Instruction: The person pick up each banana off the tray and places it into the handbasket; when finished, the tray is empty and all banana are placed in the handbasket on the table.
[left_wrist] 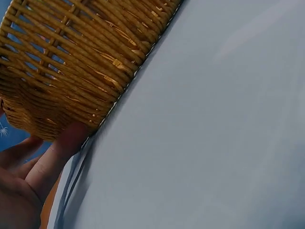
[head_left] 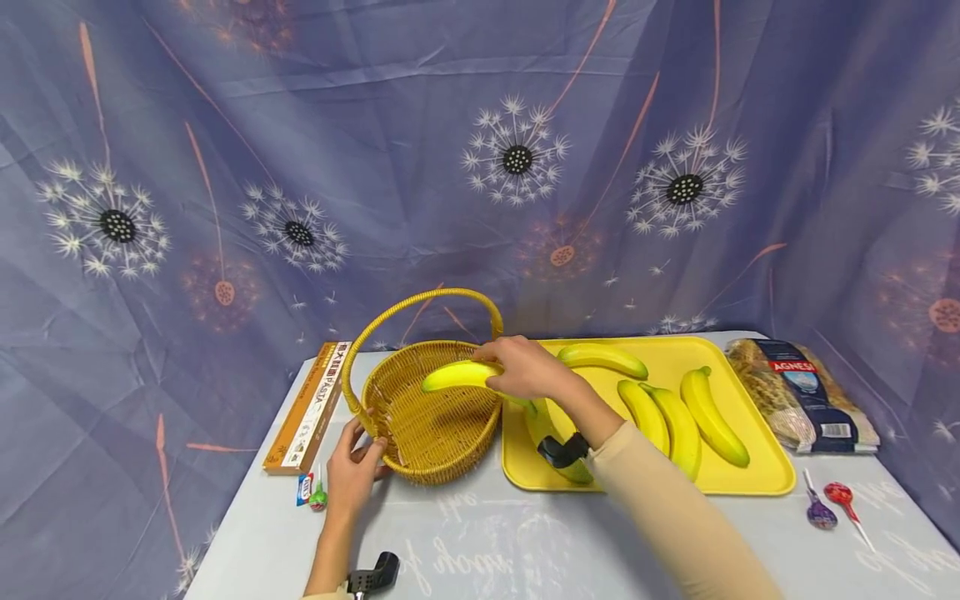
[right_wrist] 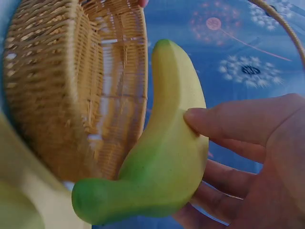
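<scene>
A round wicker basket with a tall arched handle stands on the left half of the table, with no fruit showing inside. My left hand grips its left side near the handle's foot, thumb at the rim; in the left wrist view, the fingers lie against the weave. My right hand pinches a yellow banana over the basket's right rim. Seen from the right wrist, the banana has green ends, and the thumb presses its side. Right of the basket, a yellow tray holds several more bananas.
A long pasta box lies left of the basket, with a green lollipop and small blue packet below it. Right of the tray are a pasta bag, a purple lollipop and a red one. A dandelion-print curtain hangs behind.
</scene>
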### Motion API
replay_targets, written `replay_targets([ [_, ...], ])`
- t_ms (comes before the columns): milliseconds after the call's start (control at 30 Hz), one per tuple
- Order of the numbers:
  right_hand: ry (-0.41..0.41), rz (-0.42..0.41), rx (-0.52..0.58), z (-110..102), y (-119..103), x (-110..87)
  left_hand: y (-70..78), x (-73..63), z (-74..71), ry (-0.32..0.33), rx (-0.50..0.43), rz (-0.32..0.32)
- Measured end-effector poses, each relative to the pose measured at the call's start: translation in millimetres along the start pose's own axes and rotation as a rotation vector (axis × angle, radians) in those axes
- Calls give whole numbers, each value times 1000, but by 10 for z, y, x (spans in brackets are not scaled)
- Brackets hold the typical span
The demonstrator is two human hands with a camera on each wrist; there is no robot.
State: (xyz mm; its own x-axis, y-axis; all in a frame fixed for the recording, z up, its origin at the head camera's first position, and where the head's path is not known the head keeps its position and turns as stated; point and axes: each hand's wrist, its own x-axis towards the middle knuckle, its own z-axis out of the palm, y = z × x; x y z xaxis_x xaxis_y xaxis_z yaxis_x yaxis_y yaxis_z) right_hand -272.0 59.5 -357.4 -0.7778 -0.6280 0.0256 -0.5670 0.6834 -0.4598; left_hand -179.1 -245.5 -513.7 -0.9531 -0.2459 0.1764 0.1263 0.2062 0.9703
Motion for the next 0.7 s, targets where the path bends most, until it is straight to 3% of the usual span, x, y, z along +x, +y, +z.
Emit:
replay_targets([
  [300,-48,-71,24,381,-135,497,220,-119,47,-15,19,23],
  [700,-122,3,-61,749,-186,982,284,-159,32,4,38,37],
])
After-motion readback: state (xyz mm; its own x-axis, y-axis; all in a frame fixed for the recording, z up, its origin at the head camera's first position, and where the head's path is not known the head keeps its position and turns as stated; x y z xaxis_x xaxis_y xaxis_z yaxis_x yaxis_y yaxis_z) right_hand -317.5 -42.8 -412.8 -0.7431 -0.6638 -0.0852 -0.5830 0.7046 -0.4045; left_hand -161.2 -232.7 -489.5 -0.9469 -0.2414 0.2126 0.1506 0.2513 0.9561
